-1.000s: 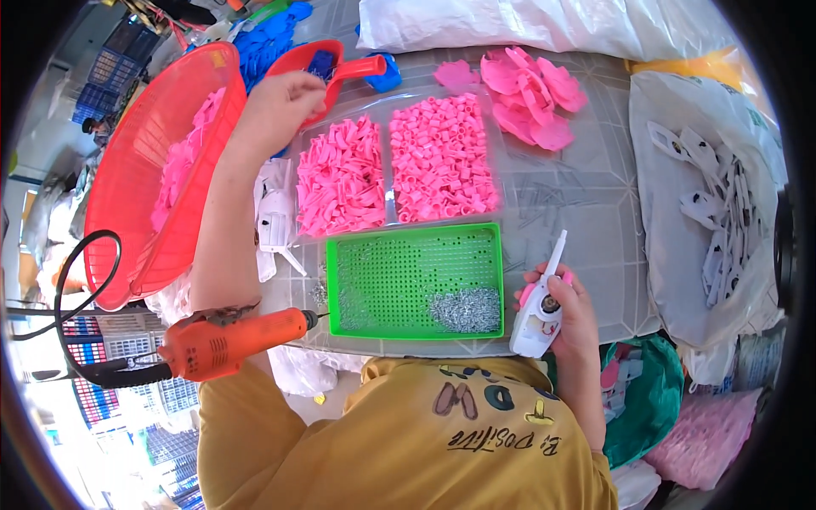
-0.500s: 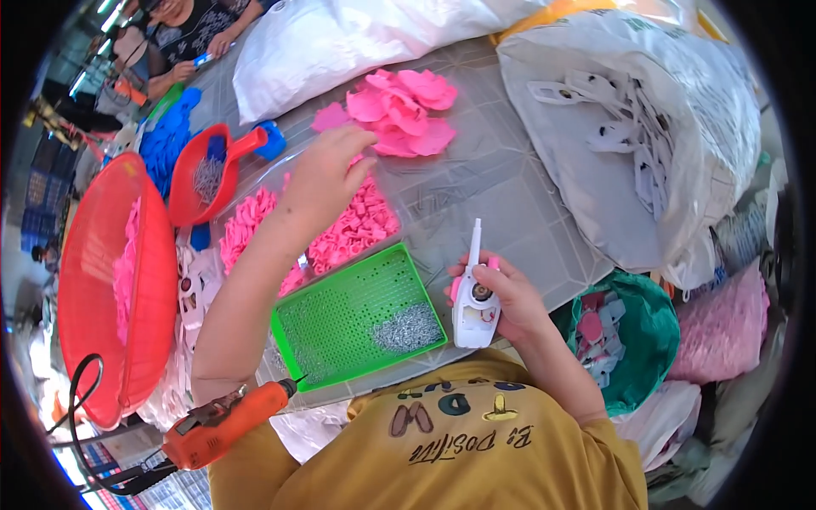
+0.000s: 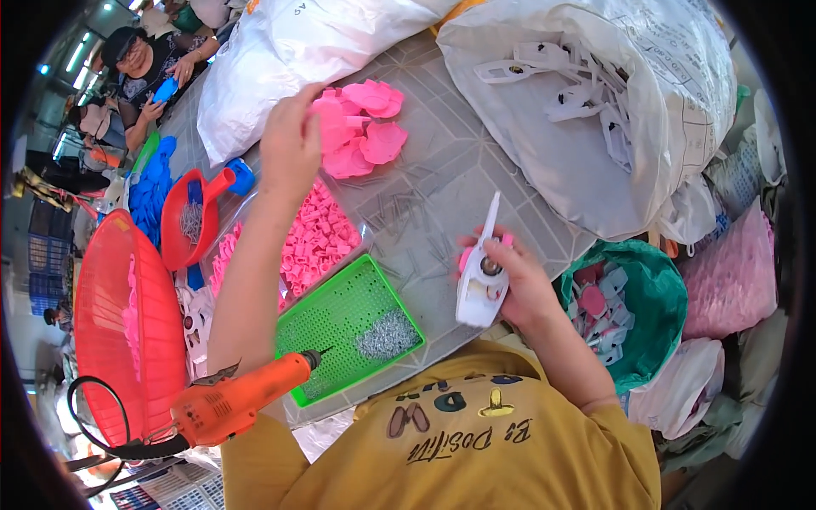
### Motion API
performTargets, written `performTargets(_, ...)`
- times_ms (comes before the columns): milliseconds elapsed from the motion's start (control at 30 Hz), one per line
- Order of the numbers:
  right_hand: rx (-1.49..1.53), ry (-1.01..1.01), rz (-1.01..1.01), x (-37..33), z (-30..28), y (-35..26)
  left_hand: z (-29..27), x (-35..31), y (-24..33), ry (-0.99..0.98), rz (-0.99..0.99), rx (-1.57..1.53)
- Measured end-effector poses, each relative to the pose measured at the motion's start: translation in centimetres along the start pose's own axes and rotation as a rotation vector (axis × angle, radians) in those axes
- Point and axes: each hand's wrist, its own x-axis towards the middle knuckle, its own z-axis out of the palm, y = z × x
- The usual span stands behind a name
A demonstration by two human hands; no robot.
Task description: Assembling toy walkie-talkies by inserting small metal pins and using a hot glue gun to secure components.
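My right hand [image 3: 520, 276] is closed around a white plastic housing [image 3: 483, 285] with a long narrow tip pointing up and away. A round dark-centred part sits in the housing, and a bit of pink shows at its side by my fingers. My left hand [image 3: 291, 140] reaches to the left edge of a pile of flat pink plastic pieces [image 3: 374, 140]. Its thumb and fingers close about one pink piece [image 3: 333, 127], partly hidden by the hand. Under my left forearm lies a clear tray of small pink parts [image 3: 319, 238]. Nearer me is a green perforated tray [image 3: 297, 331] with small silver screws [image 3: 388, 335].
An orange electric screwdriver [image 3: 242, 399] hangs at lower left, its bit over the green tray. A red basket [image 3: 127, 314] and red scoop [image 3: 189, 221] stand left. White sacks [image 3: 306, 68] lie at the back; a green-lined bin [image 3: 654, 306] is right. A co-worker [image 3: 149, 76] sits far left.
My left hand has moved from above the clear tray's far edge to the pink pile's left side. The white housing has tilted slightly in my right hand. The whole view has shifted.
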Motion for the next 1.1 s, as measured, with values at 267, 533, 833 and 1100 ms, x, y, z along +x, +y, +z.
performTargets(267, 0.046, -0.019, -0.163, 3.6, 0.6, -2.0, -1.4, -3.1, 8.0, -0.117, -0.964, -1.363)
performTargets(533, 0.046, -0.140, -0.315, 4.2, 2.6, -1.2, -1.7, -10.1, 15.7, -0.316, -0.973, -1.415)
performTargets(833, -0.131, -0.232, -0.453, 3.1, 3.2, -0.5, -1.3, -10.6, 17.3, -0.277, -1.052, -1.474)
performTargets(1100, -0.477, -0.163, -0.551, 1.1, 4.3, -0.9, -1.2, -11.0, 17.1, -0.286, -1.052, -1.442)
